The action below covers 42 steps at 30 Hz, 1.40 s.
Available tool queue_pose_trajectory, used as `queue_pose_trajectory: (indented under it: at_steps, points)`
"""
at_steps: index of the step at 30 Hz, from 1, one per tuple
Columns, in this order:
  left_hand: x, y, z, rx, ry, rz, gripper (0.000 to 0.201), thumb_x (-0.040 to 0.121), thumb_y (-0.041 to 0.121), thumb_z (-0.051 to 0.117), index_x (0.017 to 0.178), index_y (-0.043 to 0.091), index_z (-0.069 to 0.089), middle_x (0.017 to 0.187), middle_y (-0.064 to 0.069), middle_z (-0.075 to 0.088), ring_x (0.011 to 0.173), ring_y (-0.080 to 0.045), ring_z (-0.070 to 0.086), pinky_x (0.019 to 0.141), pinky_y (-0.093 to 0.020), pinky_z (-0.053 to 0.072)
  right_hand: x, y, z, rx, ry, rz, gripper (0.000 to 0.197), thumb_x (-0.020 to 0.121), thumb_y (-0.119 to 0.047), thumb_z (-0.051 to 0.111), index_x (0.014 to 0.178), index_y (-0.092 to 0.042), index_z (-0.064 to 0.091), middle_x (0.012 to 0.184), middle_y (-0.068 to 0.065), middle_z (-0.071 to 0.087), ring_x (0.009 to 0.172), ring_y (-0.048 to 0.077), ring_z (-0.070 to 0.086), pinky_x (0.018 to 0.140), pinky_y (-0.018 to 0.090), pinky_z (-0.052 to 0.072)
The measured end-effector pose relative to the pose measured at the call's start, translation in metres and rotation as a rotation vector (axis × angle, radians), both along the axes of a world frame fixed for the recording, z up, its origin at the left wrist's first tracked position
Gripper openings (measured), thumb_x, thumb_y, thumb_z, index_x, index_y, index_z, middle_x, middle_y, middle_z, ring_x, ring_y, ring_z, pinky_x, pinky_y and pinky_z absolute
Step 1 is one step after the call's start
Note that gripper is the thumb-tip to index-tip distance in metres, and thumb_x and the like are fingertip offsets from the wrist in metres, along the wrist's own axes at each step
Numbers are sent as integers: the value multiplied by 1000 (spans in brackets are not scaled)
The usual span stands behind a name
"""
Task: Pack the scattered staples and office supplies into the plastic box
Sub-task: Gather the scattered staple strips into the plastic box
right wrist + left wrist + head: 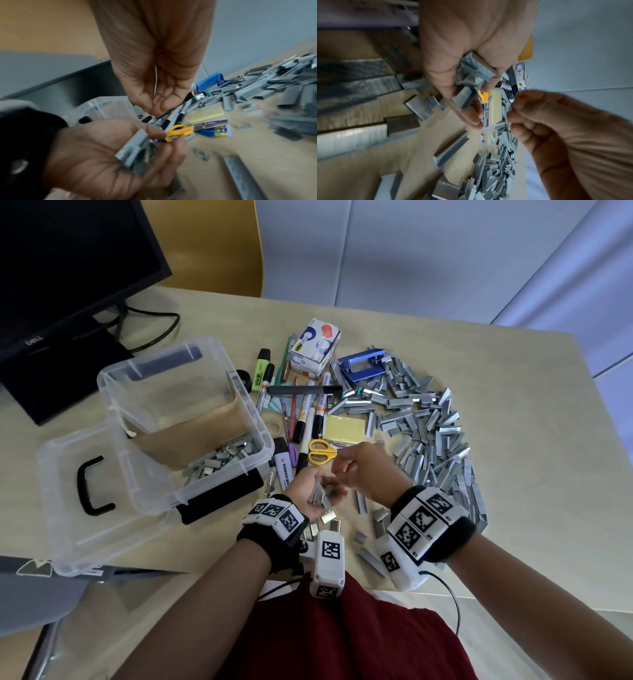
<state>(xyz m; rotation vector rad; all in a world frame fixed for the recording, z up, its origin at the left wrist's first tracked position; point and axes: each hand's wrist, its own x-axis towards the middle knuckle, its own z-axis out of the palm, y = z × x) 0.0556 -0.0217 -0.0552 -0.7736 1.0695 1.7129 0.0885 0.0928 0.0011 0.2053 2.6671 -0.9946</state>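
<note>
So nearest to the person there are a few loose staple strips (363,503) lying flat on the desk (534,378), easy to miss or knock off the front edge with a wrist. Just above them the left hand (313,494) is cupped palm-up around a small bunch of staples (320,495), fingers curled loosely, and that pile looks wobbly: tip the palm on the way over and they probably spill. The right hand (359,470) hovers right beside it with fingertips pinched together; whether it's holding anything I honestly can't tell. To the left sits the plastic box (178,419), open, with some staples already in one corner. Further back, the big heap of staples (431,433) is still waiting, plus scissors (322,451), markers (310,419) and a sticky pad (344,426), so handful-by-handful trips mean plenty of chances to drop stuff.
</note>
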Motion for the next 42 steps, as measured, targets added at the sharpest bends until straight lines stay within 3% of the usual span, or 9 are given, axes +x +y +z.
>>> queue_pose_trajectory:
  at_steps: [4,9,12,17,21,28,33,35,42]
  points:
    - [3,2,6,55,7,38,35,95,15,41,67,6,59,57,-6,60,51,-14,57,48,-19,50,5,-10,3,-101,15,46,13,80,0,63,88,-5,71,81,1,68,71,13,63,66,11,48]
    - [4,-6,8,8,32,73,54,98,16,37,51,-2,56,40,-10,52,28,-16,47,32,-12,36,-5,7,-17,13,65,-80,23,81,0,56,95,-8,72,97,9,71,83,17,63,85,24,49]
    - [5,-14,8,-24,27,101,41,98,15,35,64,-1,51,40,-9,52,29,-14,48,30,-13,37,-5,12,-33,156,-35,18,22,84,-4,58,103,-8,69,108,7,68,98,19,62,93,22,41]
    - [9,-28,8,-8,-15,156,41,99,18,36,68,-3,52,69,-15,53,51,-16,57,39,-20,51,-4,2,-52,338,-102,159,21,84,2,48,93,-3,66,100,16,63,93,30,60,76,33,47]
    - [13,-34,8,11,-6,160,42,100,17,34,69,-4,53,50,-16,60,36,-16,60,42,-23,52,-5,-5,-53,383,-86,160,20,85,2,45,94,-1,62,101,19,60,95,32,59,82,38,50]
    - [14,-34,5,28,11,151,40,100,15,35,72,-6,55,50,-17,61,40,-21,62,47,-27,55,-2,-14,-21,159,64,88,16,86,-5,54,90,-3,70,93,8,70,79,12,61,75,18,38]
    - [15,-27,6,8,9,145,24,97,13,43,78,-1,48,70,-15,54,56,-21,58,44,-26,53,11,-29,-4,-38,49,119,13,85,-7,61,92,-4,72,91,6,72,67,-1,54,77,10,40]
    - [15,-25,4,20,3,91,28,97,15,42,74,1,48,60,-11,55,43,-17,56,38,-19,48,13,-23,-3,-56,58,75,14,85,-7,61,94,-4,72,93,6,71,65,-3,53,69,4,38]
    - [8,-21,-1,-24,51,-77,34,96,15,35,63,11,40,38,-1,44,25,-7,37,27,-9,24,31,45,-11,77,57,-155,14,88,-7,57,95,-3,69,94,4,69,76,7,58,80,16,45]
